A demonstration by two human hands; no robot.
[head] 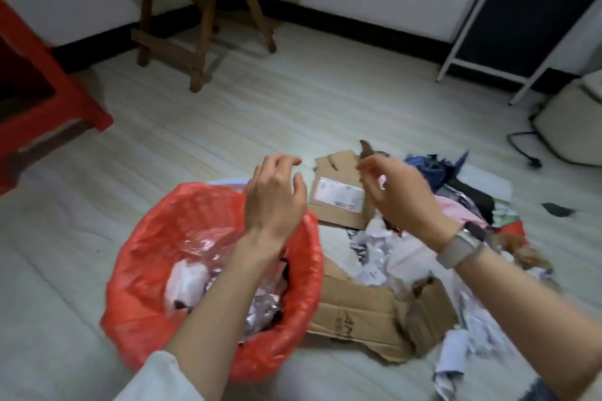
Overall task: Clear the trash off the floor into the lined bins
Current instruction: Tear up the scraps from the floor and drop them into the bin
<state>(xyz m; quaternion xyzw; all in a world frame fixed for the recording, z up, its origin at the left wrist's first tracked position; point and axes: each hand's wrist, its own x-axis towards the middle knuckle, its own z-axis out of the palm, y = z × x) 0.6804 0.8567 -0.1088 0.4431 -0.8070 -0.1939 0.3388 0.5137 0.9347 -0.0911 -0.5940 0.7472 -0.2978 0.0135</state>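
Two hands over one red-lined bin [136, 270]: left [273, 195] relaxed, right [400, 195] pinching one brown scrap [365, 150].

- My left hand [273, 195] is bare, with no ring or band on the fingers or wrist that I can see.
- My left forearm is bare down to a pale, off-white fabric sleeve [163, 378] pushed up near the elbow, at the bottom edge of the view.
- My right hand [400, 195] is bare as well.
- On my right wrist I wear a watch with a wide grey-beige strap [456, 251]; its dark face sits on the outer side, too blurred for me to read.
- My right forearm is bare up to the edge of the view, where a bit of greyish cloth [534, 391] shows.
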